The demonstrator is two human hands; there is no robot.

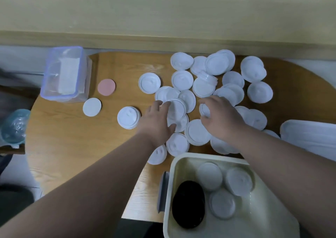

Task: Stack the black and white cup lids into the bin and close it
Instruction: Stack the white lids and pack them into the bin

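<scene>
Left hand [158, 121]: fingers and thumb curled round white lid [179, 108], mid-table [81, 146].
Right hand [222, 118]: pinches second white lid [204, 110].
Loose white lids [260, 92]: scattered around, far and right.
Cream bin [200, 155]: near right, uncovered; holds black lids [188, 204], white stacks [210, 177].
Clear box [63, 73]: far left.

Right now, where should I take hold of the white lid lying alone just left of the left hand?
Pinch the lone white lid by its rim at two opposite edges, coming from above. It lies flat, apart from the pile of lids, with bare table left of it, so its rim is free.
</scene>
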